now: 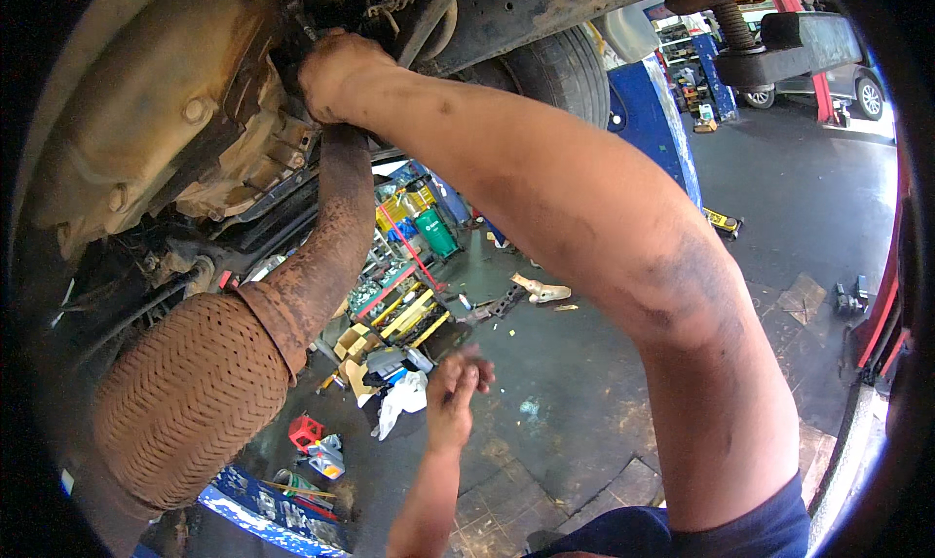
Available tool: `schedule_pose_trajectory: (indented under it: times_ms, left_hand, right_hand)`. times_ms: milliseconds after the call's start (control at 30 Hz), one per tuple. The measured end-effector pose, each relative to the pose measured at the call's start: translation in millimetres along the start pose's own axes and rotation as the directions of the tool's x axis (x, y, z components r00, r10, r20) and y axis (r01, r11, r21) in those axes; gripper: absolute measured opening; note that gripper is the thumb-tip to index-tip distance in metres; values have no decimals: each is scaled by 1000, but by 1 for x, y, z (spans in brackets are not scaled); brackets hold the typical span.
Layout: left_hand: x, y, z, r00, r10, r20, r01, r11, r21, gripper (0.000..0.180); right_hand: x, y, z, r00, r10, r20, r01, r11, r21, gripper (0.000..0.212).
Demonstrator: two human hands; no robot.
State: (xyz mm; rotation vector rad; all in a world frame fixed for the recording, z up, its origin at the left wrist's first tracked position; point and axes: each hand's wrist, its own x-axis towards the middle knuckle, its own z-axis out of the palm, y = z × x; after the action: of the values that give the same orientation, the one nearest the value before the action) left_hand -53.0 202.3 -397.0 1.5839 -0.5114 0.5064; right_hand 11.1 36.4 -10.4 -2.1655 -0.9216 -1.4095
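Overhead is the underside of a raised vehicle. My right arm stretches up to the upper left, and my right hand point(341, 71) is closed beside the top of a rusty exhaust pipe point(346, 188). What its fingers grip is hidden in the dark gap there. Next to that hand sits a large tan metal housing point(146, 110) with bolts. Below, the pipe runs into a rusty braided flex section point(195, 392). My left hand point(455, 388) hangs lower, in mid-air, touching nothing; its fingers are loosely curled and slightly blurred, with nothing visible in them.
A tyre point(560, 76) and a frame rail point(545, 18) are overhead. A blue lift post point(653, 120) stands to the right. On the floor are a tool cart point(399, 305), a green container point(435, 232), a red stand point(306, 431) and a yellow floor jack point(723, 223).
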Motion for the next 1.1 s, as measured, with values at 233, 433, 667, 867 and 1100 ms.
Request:
schedule_pose_trajectory:
  times_ms: [233,433,667,867,1100]
  left_hand:
    - [105,75,42,951,304,-55,-294,945,144,67]
    - [154,101,63,932,359,-36,-356,931,81,72]
    - [140,85,51,972,235,-30,-230,967,109,59]
    - [126,68,26,978,175,-115,-160,978,131,57]
    - [188,128,0,882,351,-315,-383,923,-43,45]
  right_hand:
    - [29,4,14,999,24,-32,-23,999,37,34]
    - [35,-1,16,962,200,-184,-181,977,116,41]
    - [83,16,40,971,111,-213,-85,988,130,36]
    - [154,43,63,992,-58,-112,56,998,-26,26]
    - [160,57,62,993,-96,-75,87,990,-112,28]
